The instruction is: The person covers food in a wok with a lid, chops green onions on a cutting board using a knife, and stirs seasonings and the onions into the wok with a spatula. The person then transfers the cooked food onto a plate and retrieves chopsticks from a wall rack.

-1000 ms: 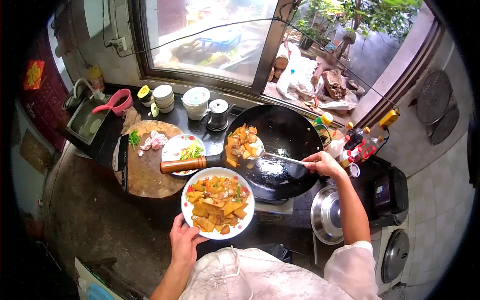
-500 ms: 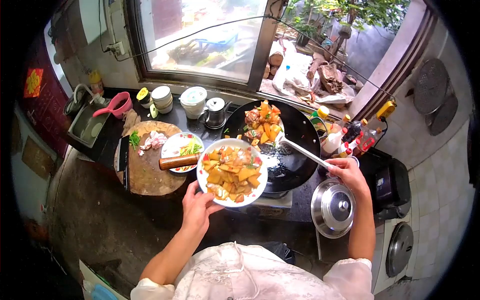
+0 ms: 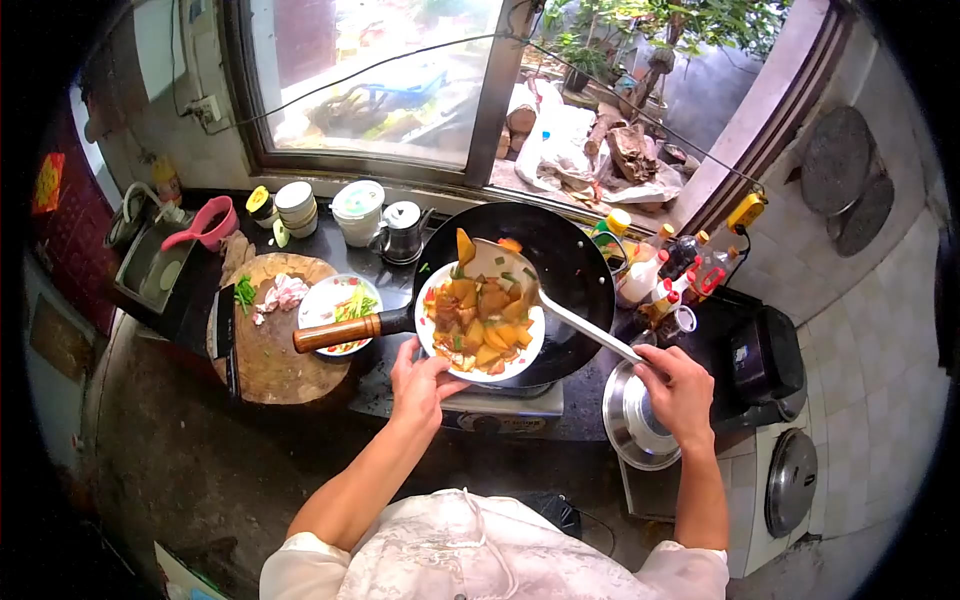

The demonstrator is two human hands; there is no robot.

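Note:
My left hand (image 3: 419, 385) grips the near-left rim of a white bowl (image 3: 533, 361) filled with orange-brown chunks of food (image 3: 482, 318). The bowl is over the front left part of a black wok (image 3: 580, 275), whose wooden handle (image 3: 338, 333) points left. In my right hand (image 3: 678, 388) is the handle of a metal ladle (image 3: 590, 328). The ladle's head is tipped over the bowl's far side, with food at its edge. Much of the wok's inside is hidden by the bowl and ladle.
To the left are a round chopping board (image 3: 290, 372) with meat and greens, a cleaver (image 3: 226, 345) and a plate of cut vegetables (image 3: 345, 295). Sauce bottles (image 3: 640, 280) stand right of the wok, near a metal lid (image 3: 632, 420). A kettle (image 3: 402, 235) stands behind.
The ladle with food has moved from the wok's far left side to over the bowl. The bowl now sits further over the wok and holds more food. The whole view has shifted slightly.

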